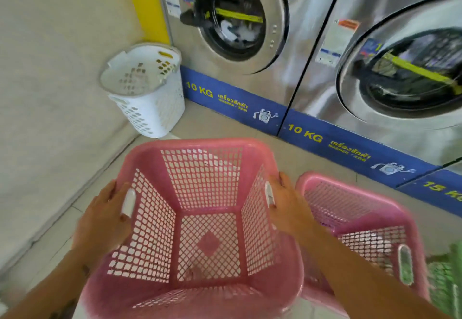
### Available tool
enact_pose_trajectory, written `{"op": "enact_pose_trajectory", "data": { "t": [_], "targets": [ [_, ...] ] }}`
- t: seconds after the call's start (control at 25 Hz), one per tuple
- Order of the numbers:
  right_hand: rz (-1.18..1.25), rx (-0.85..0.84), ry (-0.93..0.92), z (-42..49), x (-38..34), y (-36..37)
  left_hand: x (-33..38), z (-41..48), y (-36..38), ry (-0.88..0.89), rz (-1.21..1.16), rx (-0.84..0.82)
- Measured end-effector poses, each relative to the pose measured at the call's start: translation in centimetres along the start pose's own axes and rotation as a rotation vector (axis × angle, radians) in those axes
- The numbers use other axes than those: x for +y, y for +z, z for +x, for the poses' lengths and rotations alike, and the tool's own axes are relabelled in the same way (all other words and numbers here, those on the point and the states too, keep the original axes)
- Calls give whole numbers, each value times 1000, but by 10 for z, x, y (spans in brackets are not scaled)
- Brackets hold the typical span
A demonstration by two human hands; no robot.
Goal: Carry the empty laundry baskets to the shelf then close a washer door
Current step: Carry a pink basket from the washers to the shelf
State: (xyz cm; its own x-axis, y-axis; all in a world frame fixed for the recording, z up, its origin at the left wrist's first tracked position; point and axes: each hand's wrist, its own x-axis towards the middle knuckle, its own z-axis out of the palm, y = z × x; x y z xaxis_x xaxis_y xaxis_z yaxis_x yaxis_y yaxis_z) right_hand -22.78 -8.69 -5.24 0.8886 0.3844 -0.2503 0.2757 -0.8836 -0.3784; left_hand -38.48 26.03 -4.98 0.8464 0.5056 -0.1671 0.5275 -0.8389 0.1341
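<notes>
An empty pink laundry basket (pixel 200 143) fills the lower middle of the head view. My left hand (pixel 105 216) grips its left handle slot and my right hand (pixel 287 203) grips its right handle slot. A second pink basket (pixel 360 208) stands on the floor just to the right, touching or nearly touching the first. A white basket (pixel 150 99) leans tilted in the corner on the left. Two steel washers face me: the left washer (pixel 232 16) holds laundry behind its round door, and the right washer (pixel 405 74) has dark clothes behind its glass.
A cream wall (pixel 50 81) runs along the left. A blue "10 KG" base strip (pixel 235 104) lines the washers' feet. Something green (pixel 447 281) shows at the lower right edge. Tiled floor (pixel 225 126) lies between the baskets and the washers.
</notes>
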Motion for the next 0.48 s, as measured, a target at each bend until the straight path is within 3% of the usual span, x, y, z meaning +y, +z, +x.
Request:
{"op": "enact_pose_trajectory", "data": {
  "t": [0.24,0.48],
  "targets": [
    [-34,-36,-271,-89,-41,-61,0,-197,-78,-266,-82,108],
    [12,-170,-527,-176,-123,-53,-47,-376,-97,-510,-110,195]
  ]
}}
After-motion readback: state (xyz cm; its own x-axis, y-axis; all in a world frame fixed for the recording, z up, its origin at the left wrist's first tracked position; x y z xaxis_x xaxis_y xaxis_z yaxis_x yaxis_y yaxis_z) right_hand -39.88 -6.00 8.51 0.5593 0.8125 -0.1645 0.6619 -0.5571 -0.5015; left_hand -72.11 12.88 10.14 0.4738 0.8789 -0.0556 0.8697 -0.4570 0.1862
